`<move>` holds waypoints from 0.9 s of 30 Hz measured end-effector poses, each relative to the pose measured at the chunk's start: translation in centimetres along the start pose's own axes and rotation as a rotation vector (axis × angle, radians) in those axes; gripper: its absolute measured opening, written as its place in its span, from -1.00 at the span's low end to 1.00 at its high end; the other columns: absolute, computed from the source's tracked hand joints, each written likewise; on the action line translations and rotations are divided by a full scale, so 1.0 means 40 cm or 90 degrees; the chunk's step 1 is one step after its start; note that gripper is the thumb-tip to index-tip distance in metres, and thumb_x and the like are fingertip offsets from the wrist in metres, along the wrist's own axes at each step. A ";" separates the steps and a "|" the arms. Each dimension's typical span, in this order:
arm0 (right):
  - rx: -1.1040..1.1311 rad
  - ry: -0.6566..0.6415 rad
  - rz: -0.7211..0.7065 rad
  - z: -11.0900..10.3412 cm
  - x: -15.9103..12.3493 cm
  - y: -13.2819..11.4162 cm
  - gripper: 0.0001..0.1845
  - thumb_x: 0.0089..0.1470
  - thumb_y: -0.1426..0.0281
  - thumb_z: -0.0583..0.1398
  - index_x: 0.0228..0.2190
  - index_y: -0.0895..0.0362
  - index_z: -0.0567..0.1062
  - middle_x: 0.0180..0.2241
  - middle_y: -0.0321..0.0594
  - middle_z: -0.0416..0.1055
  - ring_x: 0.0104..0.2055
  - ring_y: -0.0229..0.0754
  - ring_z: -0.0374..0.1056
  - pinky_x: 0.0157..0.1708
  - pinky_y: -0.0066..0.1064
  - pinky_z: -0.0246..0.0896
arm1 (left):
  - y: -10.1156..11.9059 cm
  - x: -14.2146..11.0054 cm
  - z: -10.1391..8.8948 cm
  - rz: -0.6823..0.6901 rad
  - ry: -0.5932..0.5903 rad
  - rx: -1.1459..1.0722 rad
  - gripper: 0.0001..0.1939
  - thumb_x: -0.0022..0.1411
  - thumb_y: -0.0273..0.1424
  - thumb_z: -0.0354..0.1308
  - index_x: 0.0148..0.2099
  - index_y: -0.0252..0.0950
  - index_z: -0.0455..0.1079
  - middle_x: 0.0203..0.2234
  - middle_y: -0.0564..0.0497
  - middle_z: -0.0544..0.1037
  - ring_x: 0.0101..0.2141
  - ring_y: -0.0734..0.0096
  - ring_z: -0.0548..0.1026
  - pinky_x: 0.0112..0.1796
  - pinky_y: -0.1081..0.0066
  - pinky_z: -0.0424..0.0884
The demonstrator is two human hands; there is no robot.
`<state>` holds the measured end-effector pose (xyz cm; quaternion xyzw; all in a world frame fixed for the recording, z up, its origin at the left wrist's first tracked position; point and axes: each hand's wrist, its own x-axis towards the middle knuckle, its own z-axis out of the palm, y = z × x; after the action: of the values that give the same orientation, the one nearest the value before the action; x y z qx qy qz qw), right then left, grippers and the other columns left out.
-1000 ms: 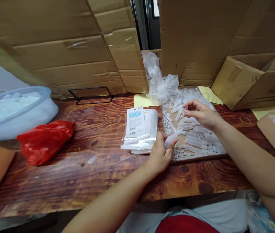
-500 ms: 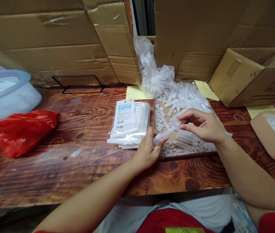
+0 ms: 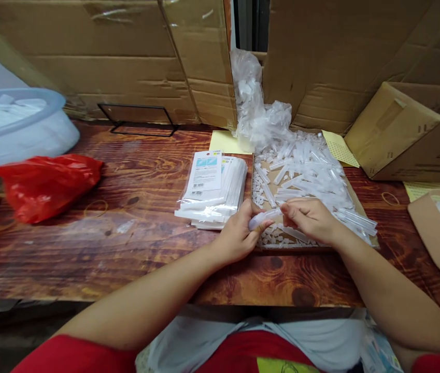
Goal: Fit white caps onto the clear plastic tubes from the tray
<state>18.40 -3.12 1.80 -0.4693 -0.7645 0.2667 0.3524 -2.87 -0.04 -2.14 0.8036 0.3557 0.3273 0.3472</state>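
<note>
My left hand is closed around a translucent plastic tube that points to the right. Thumb and fingers of my right hand pinch the tube's far end, so that tip is partly hidden. Both hands are over the front of a shallow cardboard tray full of clear plastic tubes and small white plastic pieces. Just left of the tray lies a stack of clear packets with printed cards, close to my left hand.
Far left stands a translucent tub of white pieces, with a red plastic bag before it. Crumpled clear plastic sits behind the tray. To the right are an open cardboard box, a rubber band and a tan container.
My right hand has come down and left onto the tube's end, its fingers closing there. The left hand keeps its hold on the tube. The whole view has shifted slightly.
</note>
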 end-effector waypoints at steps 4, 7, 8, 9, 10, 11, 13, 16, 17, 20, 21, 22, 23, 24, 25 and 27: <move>0.026 0.024 -0.004 0.000 -0.004 0.002 -0.64 0.15 0.12 0.24 -0.15 0.12 0.47 -0.32 -0.21 0.44 -0.33 -0.22 0.34 -0.35 -0.41 0.26 | -0.001 -0.001 -0.001 -0.001 0.000 -0.009 -0.81 0.29 -0.23 0.09 -0.17 -0.22 0.21 -0.33 0.01 0.48 -0.31 0.38 0.47 -0.25 0.39 0.40; 0.044 -0.007 -0.017 0.001 -0.004 0.011 -0.74 0.19 0.18 0.20 -0.37 0.13 0.47 -0.47 -0.30 0.37 -0.44 -0.28 0.27 -0.44 -0.46 0.17 | 0.000 -0.004 -0.001 0.022 -0.016 -0.002 -0.83 0.30 -0.24 0.07 -0.18 -0.22 0.21 -0.36 0.03 0.47 -0.35 0.39 0.47 -0.30 0.40 0.39; 0.029 -0.014 -0.020 0.003 -0.003 0.014 -0.69 0.21 0.18 0.18 -0.46 0.13 0.44 -0.55 -0.34 0.31 -0.50 -0.31 0.22 -0.48 -0.47 0.12 | 0.000 -0.005 -0.002 0.028 -0.022 0.001 -0.84 0.30 -0.25 0.07 -0.19 -0.22 0.21 -0.37 0.04 0.46 -0.37 0.40 0.46 -0.31 0.41 0.39; 0.012 -0.010 -0.025 0.004 -0.002 0.017 -0.67 0.20 0.17 0.19 -0.48 0.13 0.43 -0.57 -0.36 0.27 -0.52 -0.32 0.18 -0.50 -0.47 0.09 | 0.000 -0.006 -0.003 0.034 -0.021 0.004 -0.85 0.31 -0.27 0.06 -0.20 -0.22 0.21 -0.38 0.05 0.45 -0.39 0.41 0.45 -0.34 0.42 0.38; -0.001 0.002 -0.035 0.005 0.000 0.019 -0.70 0.16 0.17 0.22 -0.45 0.14 0.43 -0.56 -0.36 0.28 -0.52 -0.32 0.17 -0.50 -0.47 0.09 | -0.001 -0.007 -0.004 0.037 -0.016 0.010 -0.86 0.31 -0.28 0.06 -0.21 -0.22 0.20 -0.40 0.05 0.44 -0.40 0.42 0.45 -0.35 0.43 0.37; -0.005 0.013 -0.052 0.004 0.001 0.021 -0.73 0.12 0.18 0.25 -0.40 0.14 0.44 -0.51 -0.35 0.31 -0.50 -0.31 0.19 -0.48 -0.47 0.11 | -0.002 -0.006 -0.006 0.041 -0.007 0.021 -0.87 0.31 -0.28 0.06 -0.21 -0.22 0.21 -0.39 0.05 0.44 -0.39 0.42 0.45 -0.34 0.42 0.38; 0.005 0.027 -0.079 0.002 0.004 0.022 -0.75 0.08 0.21 0.28 -0.34 0.14 0.44 -0.45 -0.32 0.35 -0.45 -0.30 0.23 -0.45 -0.48 0.14 | -0.005 -0.003 -0.010 0.037 0.009 0.042 -0.87 0.30 -0.29 0.07 -0.20 -0.22 0.21 -0.37 0.04 0.45 -0.38 0.40 0.46 -0.32 0.40 0.38; -0.034 0.018 -0.057 0.000 0.001 0.016 -0.67 0.18 0.19 0.19 -0.52 0.12 0.36 -0.58 -0.38 0.24 -0.53 -0.32 0.14 -0.50 -0.48 0.04 | -0.007 0.003 -0.013 0.015 0.007 0.042 -0.85 0.30 -0.27 0.06 -0.23 -0.21 0.19 -0.40 0.05 0.45 -0.39 0.40 0.45 -0.32 0.39 0.38; -0.058 0.023 -0.048 0.002 -0.002 0.012 -0.66 0.18 0.17 0.20 -0.51 0.12 0.36 -0.58 -0.38 0.23 -0.53 -0.32 0.14 -0.50 -0.48 0.04 | -0.007 0.003 -0.013 0.007 0.000 0.037 -0.84 0.31 -0.26 0.05 -0.24 -0.21 0.18 -0.41 0.06 0.44 -0.40 0.40 0.44 -0.33 0.39 0.37; -0.086 0.029 -0.092 0.015 -0.011 -0.001 -0.78 0.18 0.23 0.20 -0.32 0.15 0.41 -0.42 -0.27 0.37 -0.42 -0.27 0.26 -0.39 -0.46 0.15 | -0.012 -0.002 -0.009 0.000 -0.029 0.028 -0.84 0.32 -0.24 0.03 -0.23 -0.21 0.17 -0.39 0.05 0.43 -0.39 0.39 0.43 -0.33 0.39 0.36; -0.083 0.032 -0.107 0.020 -0.014 -0.005 -0.82 0.21 0.28 0.17 -0.30 0.15 0.41 -0.40 -0.25 0.38 -0.40 -0.27 0.28 -0.36 -0.45 0.17 | -0.014 -0.005 -0.007 0.010 -0.047 0.032 -0.84 0.32 -0.25 0.03 -0.22 -0.22 0.18 -0.38 0.04 0.43 -0.38 0.39 0.43 -0.33 0.39 0.35; -0.082 0.032 -0.113 0.026 -0.016 -0.008 -0.84 0.26 0.33 0.11 -0.33 0.15 0.41 -0.43 -0.26 0.37 -0.41 -0.27 0.28 -0.36 -0.46 0.16 | -0.017 -0.008 -0.006 0.025 -0.067 0.039 -0.85 0.31 -0.27 0.04 -0.21 -0.22 0.19 -0.38 0.03 0.43 -0.38 0.38 0.42 -0.33 0.39 0.34; -0.083 0.030 -0.109 0.030 -0.018 -0.011 -0.79 0.28 0.36 0.07 -0.39 0.14 0.39 -0.48 -0.28 0.34 -0.44 -0.28 0.26 -0.39 -0.47 0.15 | -0.020 -0.011 -0.005 0.041 -0.087 0.044 -0.86 0.30 -0.28 0.04 -0.20 -0.23 0.20 -0.38 0.03 0.42 -0.38 0.38 0.41 -0.33 0.39 0.32; -0.083 0.028 -0.100 0.033 -0.019 -0.014 -0.77 0.29 0.35 0.08 -0.42 0.13 0.38 -0.52 -0.31 0.32 -0.47 -0.29 0.24 -0.41 -0.47 0.14 | -0.022 -0.012 -0.004 0.053 -0.101 0.043 -0.87 0.30 -0.29 0.04 -0.20 -0.23 0.20 -0.39 0.04 0.41 -0.39 0.38 0.39 -0.34 0.39 0.31; -0.079 0.024 -0.091 0.033 -0.021 -0.017 -0.80 0.26 0.32 0.12 -0.40 0.13 0.39 -0.51 -0.32 0.33 -0.48 -0.30 0.24 -0.43 -0.48 0.14 | -0.024 -0.013 -0.005 0.054 -0.104 0.033 -0.87 0.30 -0.29 0.04 -0.20 -0.23 0.20 -0.40 0.05 0.39 -0.40 0.39 0.38 -0.35 0.39 0.30; -0.064 0.007 -0.105 0.030 -0.024 -0.022 -0.86 0.19 0.32 0.20 -0.25 0.15 0.42 -0.40 -0.25 0.43 -0.41 -0.27 0.33 -0.40 -0.47 0.20 | -0.021 -0.012 -0.008 0.032 -0.084 -0.009 -0.86 0.32 -0.28 0.03 -0.22 -0.23 0.18 -0.41 0.07 0.35 -0.42 0.42 0.35 -0.36 0.41 0.29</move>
<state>17.29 -4.44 1.45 -0.4234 -0.8110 0.1955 0.3531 -3.67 0.10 -2.77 0.8295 0.3095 0.2848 0.3674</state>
